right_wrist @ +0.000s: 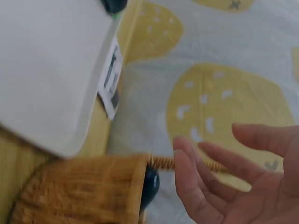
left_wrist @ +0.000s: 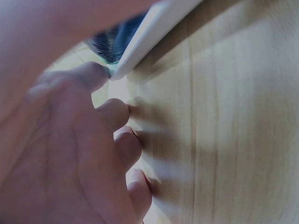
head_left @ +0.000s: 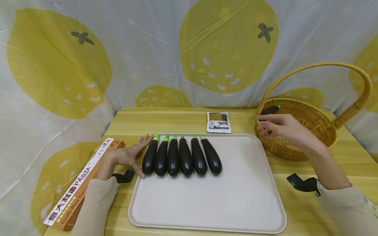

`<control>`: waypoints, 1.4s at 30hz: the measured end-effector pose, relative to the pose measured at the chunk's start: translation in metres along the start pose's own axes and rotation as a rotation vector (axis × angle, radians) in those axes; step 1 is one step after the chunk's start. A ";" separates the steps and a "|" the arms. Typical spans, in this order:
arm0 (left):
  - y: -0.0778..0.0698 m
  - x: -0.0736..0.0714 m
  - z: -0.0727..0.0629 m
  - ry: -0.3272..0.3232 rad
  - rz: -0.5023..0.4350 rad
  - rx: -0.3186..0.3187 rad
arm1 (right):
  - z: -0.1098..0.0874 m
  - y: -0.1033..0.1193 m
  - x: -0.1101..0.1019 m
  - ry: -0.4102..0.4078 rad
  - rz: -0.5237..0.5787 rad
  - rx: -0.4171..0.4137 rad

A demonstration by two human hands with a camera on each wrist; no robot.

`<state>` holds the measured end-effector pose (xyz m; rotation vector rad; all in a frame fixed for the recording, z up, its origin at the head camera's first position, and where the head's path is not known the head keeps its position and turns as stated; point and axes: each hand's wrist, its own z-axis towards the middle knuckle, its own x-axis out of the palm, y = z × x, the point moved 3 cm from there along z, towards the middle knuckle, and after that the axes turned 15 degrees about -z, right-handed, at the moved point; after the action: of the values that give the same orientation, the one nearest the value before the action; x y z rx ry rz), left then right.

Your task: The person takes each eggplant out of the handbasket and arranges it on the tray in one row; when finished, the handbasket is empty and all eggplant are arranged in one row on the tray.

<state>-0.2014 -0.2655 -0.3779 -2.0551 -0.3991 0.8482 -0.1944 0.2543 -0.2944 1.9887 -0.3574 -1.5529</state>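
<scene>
Several dark eggplants (head_left: 173, 157) with green stem ends lie side by side on the left half of a white tray (head_left: 236, 196). At the tray's left edge my left hand (head_left: 128, 158) rests with spread fingers, its thumb near the leftmost eggplant (head_left: 150, 156). In the left wrist view its fingertips touch the wooden table beside the tray rim. My right hand (head_left: 284, 129) hovers in front of the wicker basket (head_left: 307, 111), fingers loosely bent and nothing between them. Inside the basket, at its left side, another eggplant (head_left: 269, 110) shows partly, the rest hidden by the rim and hand.
Left of the tray lies a long orange and white pasta box (head_left: 82, 183), under my left forearm. A small white and brown packet (head_left: 219, 122) sits behind the tray. The basket's tall handle (head_left: 319, 64) arches up at the right. A lemon-print cloth (head_left: 153, 49) hangs behind the table.
</scene>
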 end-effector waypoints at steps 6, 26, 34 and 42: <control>0.001 -0.001 -0.002 -0.003 -0.005 -0.004 | 0.007 -0.045 -0.022 -0.041 0.072 0.175; 0.000 0.000 -0.001 0.004 -0.017 0.005 | 0.042 -0.085 -0.016 0.041 0.219 0.275; 0.000 0.000 -0.001 0.001 -0.005 0.006 | 0.055 -0.081 -0.012 0.046 0.238 0.271; -0.001 0.000 -0.001 0.001 -0.006 -0.009 | 0.062 -0.075 -0.011 0.037 0.272 0.308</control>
<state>-0.2007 -0.2656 -0.3769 -2.0620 -0.4091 0.8426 -0.2669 0.3020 -0.3397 2.0868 -0.8581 -1.3509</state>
